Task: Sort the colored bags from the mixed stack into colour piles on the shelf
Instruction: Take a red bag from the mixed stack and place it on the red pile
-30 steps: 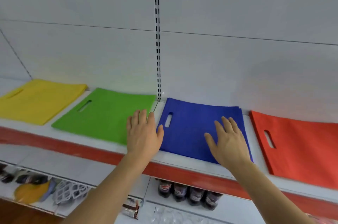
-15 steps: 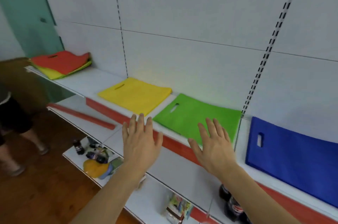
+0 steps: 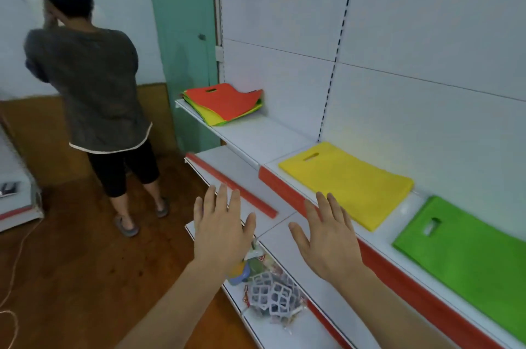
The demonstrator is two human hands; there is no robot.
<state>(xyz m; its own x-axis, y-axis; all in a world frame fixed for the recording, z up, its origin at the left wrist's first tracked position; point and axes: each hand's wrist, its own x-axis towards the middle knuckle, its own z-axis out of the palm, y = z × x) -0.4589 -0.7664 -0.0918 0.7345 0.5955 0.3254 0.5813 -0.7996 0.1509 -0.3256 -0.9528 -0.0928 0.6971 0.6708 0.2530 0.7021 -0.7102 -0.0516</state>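
Observation:
The mixed stack [image 3: 225, 102] lies at the far left end of the white shelf [image 3: 256, 138], with a red bag on top and yellow and green edges showing under it. A yellow pile [image 3: 347, 180] lies flat on the shelf to its right. The green pile [image 3: 469, 252] sits further right, cut by the frame edge. My left hand [image 3: 222, 229] and my right hand [image 3: 327, 237] hover in front of the shelf, fingers straight, holding nothing. Both are well short of the mixed stack.
A person [image 3: 94, 92] in a grey shirt stands with their back to me on the wooden floor, left of the shelf. Lower shelves [image 3: 273, 300] hold netted items and packets. A green door frame [image 3: 185, 35] stands behind the mixed stack.
My view has swung left along the shelf, away from the blue and red piles. Both hands left the blue pile and now float empty in front of the yellow pile. The mixed stack came into view.

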